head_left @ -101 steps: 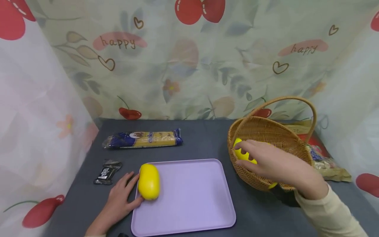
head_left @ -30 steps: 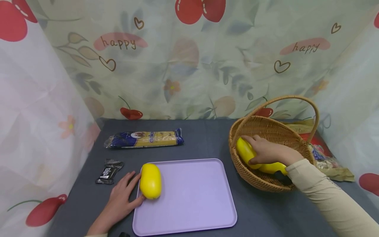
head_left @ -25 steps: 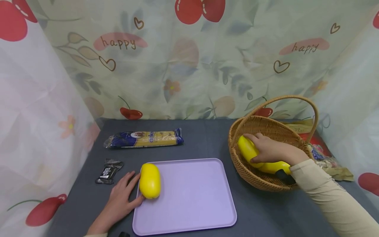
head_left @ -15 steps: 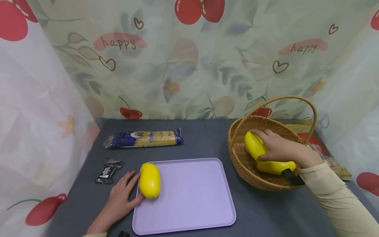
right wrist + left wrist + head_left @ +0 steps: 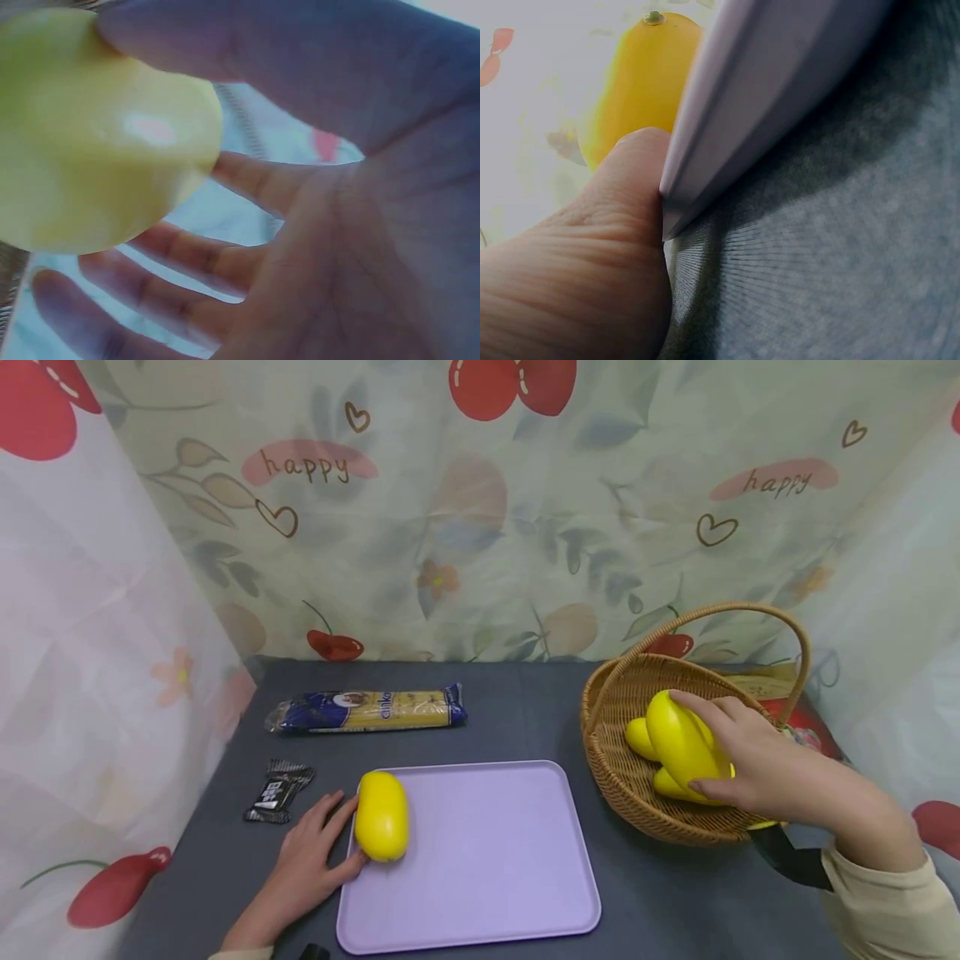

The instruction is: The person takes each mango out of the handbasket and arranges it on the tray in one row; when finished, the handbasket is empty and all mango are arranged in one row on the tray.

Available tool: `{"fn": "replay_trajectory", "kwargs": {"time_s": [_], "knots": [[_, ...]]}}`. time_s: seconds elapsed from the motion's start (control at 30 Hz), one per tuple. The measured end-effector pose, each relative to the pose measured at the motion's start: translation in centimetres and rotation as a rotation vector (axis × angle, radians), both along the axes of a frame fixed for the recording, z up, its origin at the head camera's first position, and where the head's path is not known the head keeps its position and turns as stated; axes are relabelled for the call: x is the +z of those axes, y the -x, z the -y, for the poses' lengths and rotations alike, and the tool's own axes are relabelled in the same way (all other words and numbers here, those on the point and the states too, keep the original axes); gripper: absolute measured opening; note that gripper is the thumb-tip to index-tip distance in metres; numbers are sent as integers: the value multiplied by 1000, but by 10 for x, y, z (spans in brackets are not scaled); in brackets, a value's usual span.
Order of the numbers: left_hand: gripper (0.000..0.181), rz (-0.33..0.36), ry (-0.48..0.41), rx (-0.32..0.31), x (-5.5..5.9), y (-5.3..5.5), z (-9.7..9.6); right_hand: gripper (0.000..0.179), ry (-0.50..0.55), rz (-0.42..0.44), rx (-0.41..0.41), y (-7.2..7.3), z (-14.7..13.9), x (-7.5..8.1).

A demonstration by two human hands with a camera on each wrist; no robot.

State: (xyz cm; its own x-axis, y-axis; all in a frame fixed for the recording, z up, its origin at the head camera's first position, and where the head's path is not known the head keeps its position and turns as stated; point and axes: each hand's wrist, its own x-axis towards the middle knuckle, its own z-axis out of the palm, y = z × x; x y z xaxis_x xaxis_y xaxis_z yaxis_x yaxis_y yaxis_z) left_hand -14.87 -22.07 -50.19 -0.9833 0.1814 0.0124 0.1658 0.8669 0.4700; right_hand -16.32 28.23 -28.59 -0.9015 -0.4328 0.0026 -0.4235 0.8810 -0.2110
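Right hand (image 5: pixel 761 767): thumb and fingers grip a yellow fruit (image 5: pixel 678 739) inside the wicker basket (image 5: pixel 618 797). Left hand (image 5: pixel 303 864): fingers spread, resting at the left rim of the lilac tray (image 5: pixel 480 860), the thumb touching that rim beside the tray fruit (image 5: pixel 382 818).

Surroundings: a pasta packet (image 5: pixel 375 711) lies beyond the tray; a black wrapped packet (image 5: pixel 276 792) lies near the left hand. The basket handle (image 5: pixel 738 607) arches beyond the right hand. Printed cloth (image 5: pixel 480 552) closes off the back and sides.

Obstructions: the gripped fruit and right hand partly cover more yellow fruit (image 5: pixel 639 739) in the basket; its count, and whether the gripped piece touches it, cannot be told. The basket hides much of a red-and-brown package (image 5: pixel 798 717). A black object (image 5: pixel 313 952) is cut off at the lower edge, unidentified. The right wrist view is blurred and crops the gripped fruit.
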Motion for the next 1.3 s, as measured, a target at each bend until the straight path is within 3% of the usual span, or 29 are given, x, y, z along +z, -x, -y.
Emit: {"fn": "replay_trajectory", "kwargs": {"time_s": [0.13,0.27,0.4,0.53,0.7,0.93,1.13,1.3], "knots": [[78,14,-9,5,0,0,0,97,58,-90,55,-20,13,7],[78,16,-11,10,1,0,0,97,85,-160,135,-33,38,3],[78,6,-10,13,1,0,0,95,110,-103,179,-35,69,-6],[77,5,-6,16,0,0,1,93,149,36,177,-27,101,-18],[77,-9,-8,11,-1,0,-1,92,185,111,214,-11,137,-37],[75,-42,-12,-1,-1,1,-5,88,209,125,279,13,174,-81],[73,-95,7,-26,-1,0,-5,90,241,152,213,25,195,-118],[70,-87,42,-15,3,-5,-4,88,255,162,188,25,209,-134]]}}
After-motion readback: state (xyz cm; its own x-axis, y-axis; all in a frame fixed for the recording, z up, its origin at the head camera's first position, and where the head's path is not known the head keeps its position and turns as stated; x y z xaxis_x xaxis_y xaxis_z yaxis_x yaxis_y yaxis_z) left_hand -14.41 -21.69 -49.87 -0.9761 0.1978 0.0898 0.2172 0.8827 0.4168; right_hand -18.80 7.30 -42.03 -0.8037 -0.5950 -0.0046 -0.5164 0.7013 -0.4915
